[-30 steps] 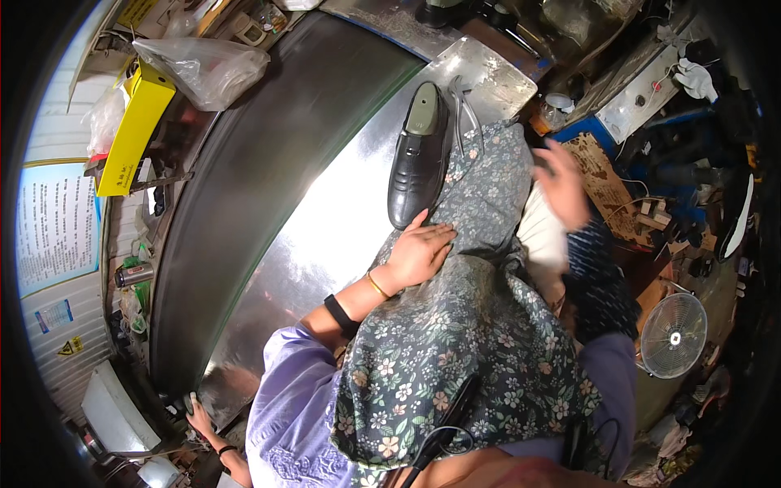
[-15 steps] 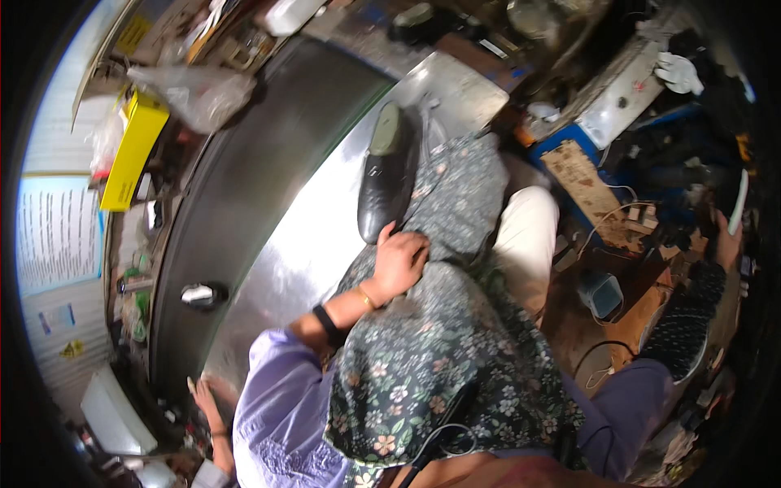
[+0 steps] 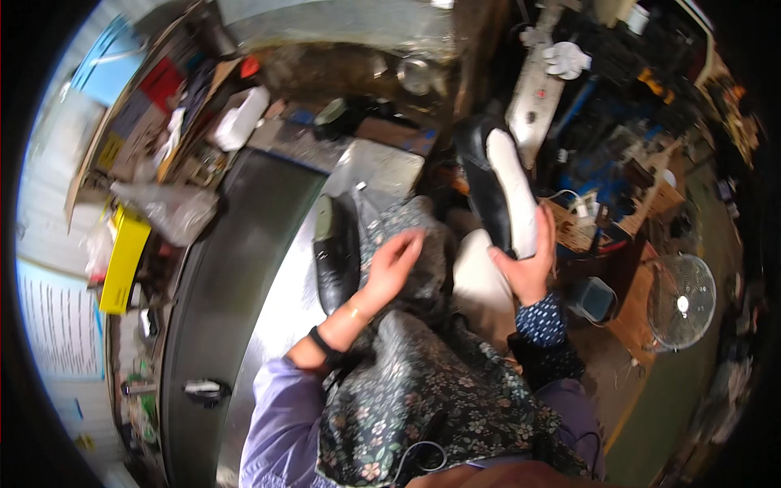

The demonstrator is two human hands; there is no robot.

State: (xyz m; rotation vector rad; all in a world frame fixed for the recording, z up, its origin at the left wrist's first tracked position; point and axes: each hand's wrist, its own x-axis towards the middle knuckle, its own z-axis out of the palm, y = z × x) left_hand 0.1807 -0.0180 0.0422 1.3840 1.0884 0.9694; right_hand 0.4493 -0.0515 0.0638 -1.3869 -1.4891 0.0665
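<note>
My right hand is closed around one end of a black shoe with a pale, whitish bottom, holding it up above my right thigh. The thumb lies along one edge, with fingers on the other. My left hand hovers over my lap, holding nothing, its fingers stretched out and slightly blurred. Just left of it, a second black shoe with a greenish block in its opening lies on the shiny metal ledge. A dark floral apron covers my lap.
A dark belt runs along the left, carrying a small black-and-white item. Beyond stand a yellow box and a plastic bag. On the right are a round fan, a blue-grey container and a white glove.
My right hand has come in from the far right, bringing the pale-bottomed shoe over my lap. My left hand has left the shoe on the ledge. The view has turned right.
</note>
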